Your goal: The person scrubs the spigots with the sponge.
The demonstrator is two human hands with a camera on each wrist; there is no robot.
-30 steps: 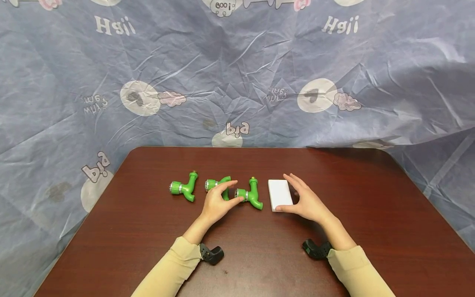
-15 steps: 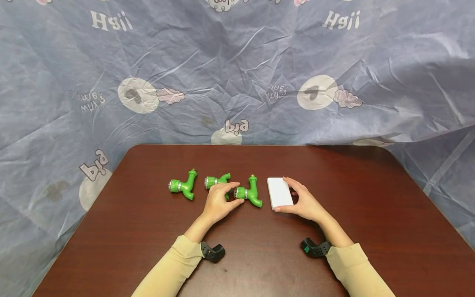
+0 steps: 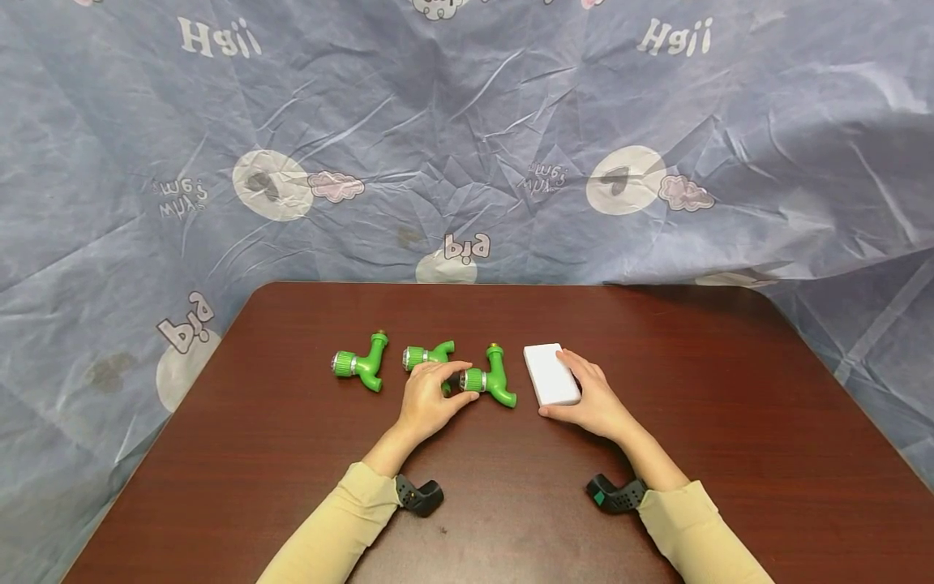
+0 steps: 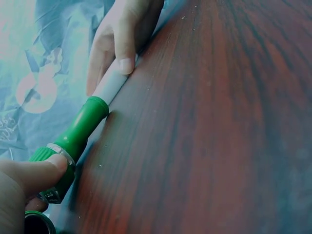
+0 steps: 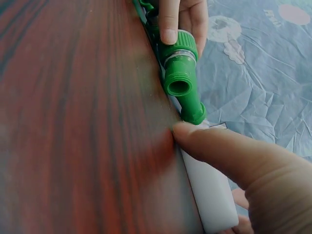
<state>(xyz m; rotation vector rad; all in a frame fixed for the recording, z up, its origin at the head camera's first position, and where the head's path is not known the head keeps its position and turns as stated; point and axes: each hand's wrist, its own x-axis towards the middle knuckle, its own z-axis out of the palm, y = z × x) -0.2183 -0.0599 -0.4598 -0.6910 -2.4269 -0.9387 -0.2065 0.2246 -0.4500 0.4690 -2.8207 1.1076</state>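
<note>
A green tap (image 3: 498,381) with a ribbed knob lies on the table, rightmost of three. My left hand (image 3: 426,399) pinches its knob between thumb and fingers; in the left wrist view the thumb presses beside the tap's (image 4: 80,129) silver ring. To the right of this tap is a flat white box (image 3: 550,375), slightly slanted. My right hand (image 3: 600,407) grips the box by its right side, thumb at the near edge and fingers at the far one. In the right wrist view the thumb covers part of the box (image 5: 209,190).
Another green tap (image 3: 441,354) lies just behind my left hand, partly hidden by it. A third tap (image 3: 363,367) is farther left. All rest on a dark red-brown wooden table (image 3: 657,341), with a printed grey-blue cloth (image 3: 467,146) hanging behind it.
The white box has turned a little, its far end swinging left, as my right hand closed round it. My left hand stays at the right tap's knob. The head view has tilted slightly.
</note>
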